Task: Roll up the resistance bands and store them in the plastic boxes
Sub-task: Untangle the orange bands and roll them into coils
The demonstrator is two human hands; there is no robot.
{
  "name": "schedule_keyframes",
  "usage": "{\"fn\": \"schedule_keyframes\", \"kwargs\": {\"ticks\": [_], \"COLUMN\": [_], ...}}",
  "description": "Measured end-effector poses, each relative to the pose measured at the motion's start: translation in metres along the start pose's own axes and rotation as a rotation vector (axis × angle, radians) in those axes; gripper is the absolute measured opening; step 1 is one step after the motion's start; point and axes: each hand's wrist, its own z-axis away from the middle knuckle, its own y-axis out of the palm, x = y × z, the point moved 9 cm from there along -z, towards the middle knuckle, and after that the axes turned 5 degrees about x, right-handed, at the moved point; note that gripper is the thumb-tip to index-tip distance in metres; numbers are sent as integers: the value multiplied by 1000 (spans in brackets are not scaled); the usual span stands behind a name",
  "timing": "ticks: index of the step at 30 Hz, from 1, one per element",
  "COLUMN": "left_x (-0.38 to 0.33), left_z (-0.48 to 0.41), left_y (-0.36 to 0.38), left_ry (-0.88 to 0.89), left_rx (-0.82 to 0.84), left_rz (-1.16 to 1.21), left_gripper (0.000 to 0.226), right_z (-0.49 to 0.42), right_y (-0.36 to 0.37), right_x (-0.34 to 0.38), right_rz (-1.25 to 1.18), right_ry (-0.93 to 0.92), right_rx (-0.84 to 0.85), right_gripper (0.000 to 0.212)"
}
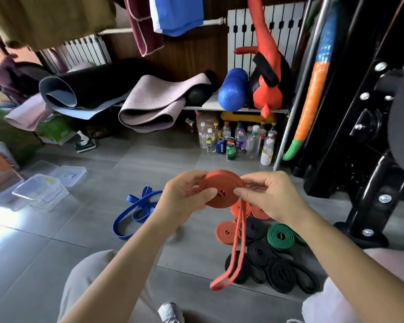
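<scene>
Both hands up at mid-frame, working one orange band (222,190) — most of it wound into a flat coil, held in the air above the grey tiled floor (79,229). Left hand (184,197): thumb pressed on the coil's near face by the centre hole, fingers curled behind its left edge. Right hand (264,194): thumb and forefinger pinching the coil's right side where the loose length leaves it. That unwound tail (237,248) hangs as a doubled loop straight down from the coil, its end clear of the floor as far as can be told.

Below and right of the held coil, on the floor: rolled orange coils (225,231), a green coil (281,236), several black coils (280,273), all close together, some touching. Left of the held coil — a blue band (133,213), unrolled, lying in loose loops. Further left, clear plastic boxes (41,191) with lids beside them; their contents cannot be made out.
</scene>
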Motion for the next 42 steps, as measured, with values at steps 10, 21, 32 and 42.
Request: {"fn": "schedule_keyframes", "kwargs": {"ticks": [10, 21, 32, 42], "left_x": [-12, -37, 1, 0], "left_z": [14, 31, 42, 32], "left_y": [-16, -5, -15, 20], "left_ry": [-14, 202, 48, 88], "left_rx": [-12, 77, -135, 212], "left_rz": [-100, -674, 195, -1090], "left_gripper": [23, 39, 34, 52], "right_z": [7, 19, 27, 35], "right_y": [13, 35, 32, 46], "right_x": [21, 3, -17, -39], "right_rz": [-13, -3, -207, 132], "right_ry": [-35, 57, 95, 162], "right_rx": [-8, 56, -129, 74], "right_gripper": [31, 23, 25, 26]}}
